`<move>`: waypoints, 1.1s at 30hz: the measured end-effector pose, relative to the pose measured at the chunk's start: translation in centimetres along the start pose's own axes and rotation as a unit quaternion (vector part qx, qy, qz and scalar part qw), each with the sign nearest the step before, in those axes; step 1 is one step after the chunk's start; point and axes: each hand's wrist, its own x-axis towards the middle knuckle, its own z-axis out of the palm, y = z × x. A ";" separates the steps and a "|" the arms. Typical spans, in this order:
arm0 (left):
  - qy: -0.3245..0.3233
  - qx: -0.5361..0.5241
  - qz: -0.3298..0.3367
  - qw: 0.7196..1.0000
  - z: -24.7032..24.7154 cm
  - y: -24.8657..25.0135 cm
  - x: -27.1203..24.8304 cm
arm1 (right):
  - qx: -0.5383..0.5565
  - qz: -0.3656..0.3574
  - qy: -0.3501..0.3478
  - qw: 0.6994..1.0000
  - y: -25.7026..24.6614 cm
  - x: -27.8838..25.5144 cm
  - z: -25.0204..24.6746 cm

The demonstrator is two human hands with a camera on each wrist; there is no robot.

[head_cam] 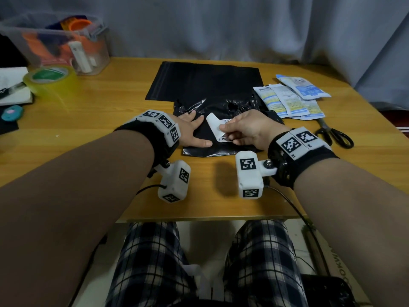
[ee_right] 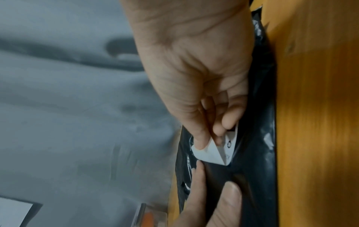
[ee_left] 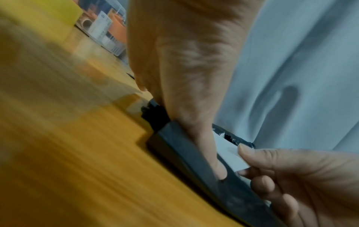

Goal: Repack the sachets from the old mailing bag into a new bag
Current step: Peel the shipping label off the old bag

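Note:
A crumpled, torn old black mailing bag point(head_cam: 223, 107) lies in the middle of the wooden table. My left hand point(head_cam: 192, 131) presses flat on its left part with straight fingers point(ee_left: 194, 126). My right hand point(head_cam: 241, 129) pinches a white shipping label point(head_cam: 213, 124) that curls up off the bag; the pinch point(ee_right: 209, 138) shows in the right wrist view, where the label point(ee_right: 209, 155) is partly lifted. A flat new black bag point(head_cam: 205, 80) lies behind the old one. Several blue and white sachets point(head_cam: 292, 98) are spread to the right.
Black scissors point(head_cam: 334, 134) lie right of my right hand. A roll of yellow tape point(head_cam: 49, 79), a clear storage box point(head_cam: 59, 43) and a notepad with a pen point(head_cam: 13, 89) stand at the back left. A grey curtain point(head_cam: 221, 25) hangs behind the table.

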 end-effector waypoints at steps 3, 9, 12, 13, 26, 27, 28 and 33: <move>-0.002 0.000 -0.002 1.000 0.0 0.0 -0.1 | 0.000 0.013 0.003 1.000 -0.2 0.0 -0.3; 0.014 0.005 -0.001 1.000 0.3 0.1 -0.2 | -0.022 0.007 0.027 0.999 -0.7 -0.2 -0.5; 0.016 0.011 -0.011 1.000 0.4 0.2 -0.3 | -0.012 0.002 0.046 0.999 -0.6 -0.2 -0.4; 0.017 0.010 -0.012 1.000 0.5 0.2 -0.3 | -0.009 0.000 0.051 0.999 -0.5 -0.1 -0.4; 0.021 0.018 -0.029 0.999 0.3 0.6 -0.8 | 0.028 -0.030 0.137 0.990 0.0 0.7 0.1; 0.022 0.019 -0.030 0.999 0.4 0.5 -0.8 | 0.032 -0.032 0.140 0.989 0.0 0.7 0.0; 0.023 0.019 -0.032 0.999 0.4 0.5 -0.8 | 0.035 -0.035 0.142 0.989 -0.1 0.7 -0.1; 0.017 0.028 -0.042 0.999 0.5 0.3 -0.6 | 0.022 -0.042 0.151 0.987 -0.4 0.6 -0.5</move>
